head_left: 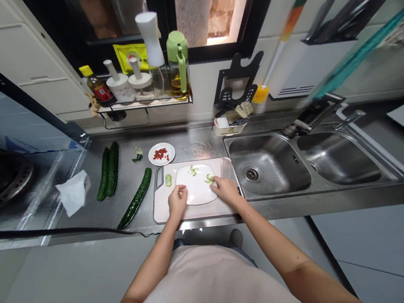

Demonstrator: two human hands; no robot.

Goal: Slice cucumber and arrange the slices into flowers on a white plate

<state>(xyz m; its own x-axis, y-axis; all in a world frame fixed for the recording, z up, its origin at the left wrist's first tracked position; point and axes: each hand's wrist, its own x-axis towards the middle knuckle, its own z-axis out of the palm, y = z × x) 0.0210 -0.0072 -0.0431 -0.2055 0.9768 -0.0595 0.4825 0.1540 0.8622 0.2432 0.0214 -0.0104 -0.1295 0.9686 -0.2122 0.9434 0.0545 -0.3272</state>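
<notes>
A small fan of pale-green, dark-edged cucumber slices (209, 179) lies near the right edge of a white, rounded-square plate (195, 191), under the fingertips of the right hand (226, 189); whether they pinch a slice I cannot tell. A second fan of slices (193, 171) sits near the plate's far edge. The left hand (177, 201) rests at the plate's left edge, fingers curled toward the thumb; its grip is unclear. Beneath the plate is a pale, grey-edged cutting board (162, 205), with a short row of green slices (168, 180) left of the plate. Beyond, on the stainless-steel desk (129, 177), stand a round white dish (172, 152) of chopped red pieces (159, 154) and, further left, three long dark-green cucumbers (136, 199).
</notes>
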